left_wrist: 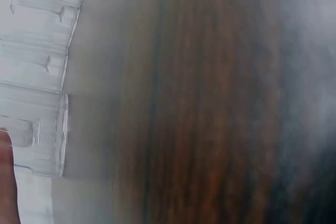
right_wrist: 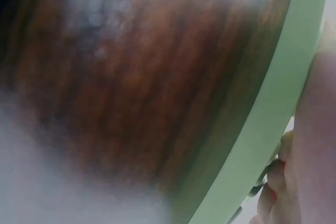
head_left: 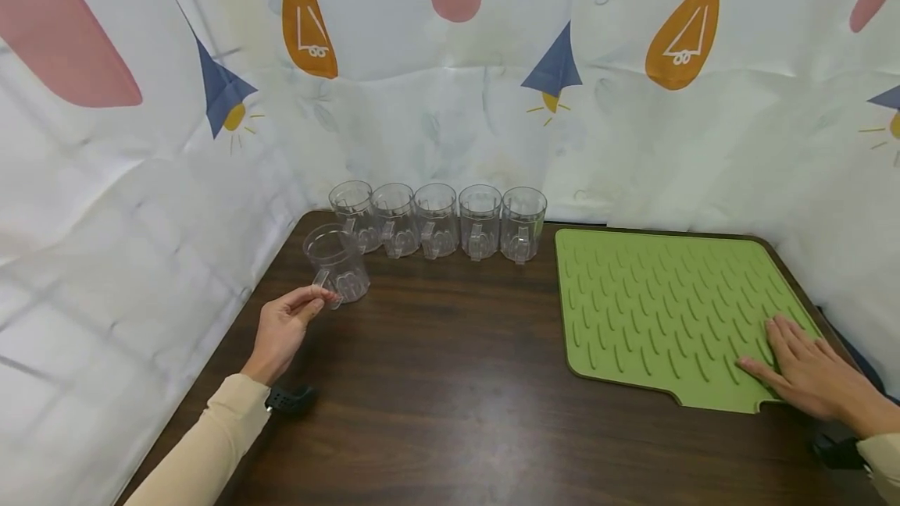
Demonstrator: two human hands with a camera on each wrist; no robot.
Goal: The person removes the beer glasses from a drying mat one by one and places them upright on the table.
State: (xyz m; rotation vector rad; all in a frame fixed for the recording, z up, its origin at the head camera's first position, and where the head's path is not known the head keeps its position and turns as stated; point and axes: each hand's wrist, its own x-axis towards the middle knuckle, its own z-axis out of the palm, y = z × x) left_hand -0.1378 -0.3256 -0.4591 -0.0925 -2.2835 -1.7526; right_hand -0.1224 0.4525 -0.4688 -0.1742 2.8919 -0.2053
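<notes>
A clear mug (head_left: 341, 260) stands at the table's left side, just in front of a row of similar mugs. My left hand (head_left: 283, 332) pinches its handle between thumb and fingers. In the left wrist view, part of a clear mug (left_wrist: 37, 129) and a fingertip show at the left edge. On the right, my right hand (head_left: 808, 369) lies flat, fingers extended, on the near right part of a green ridged mat (head_left: 633, 295). The right wrist view shows the mat's smooth border (right_wrist: 262, 119) beside the hand.
Several clear mugs (head_left: 437, 217) stand upright in a row along the back edge, handles facing me. A dark wood table (head_left: 450, 381) lies between the mugs and the mat. Printed white cloth (head_left: 436, 115) hangs behind and at both sides.
</notes>
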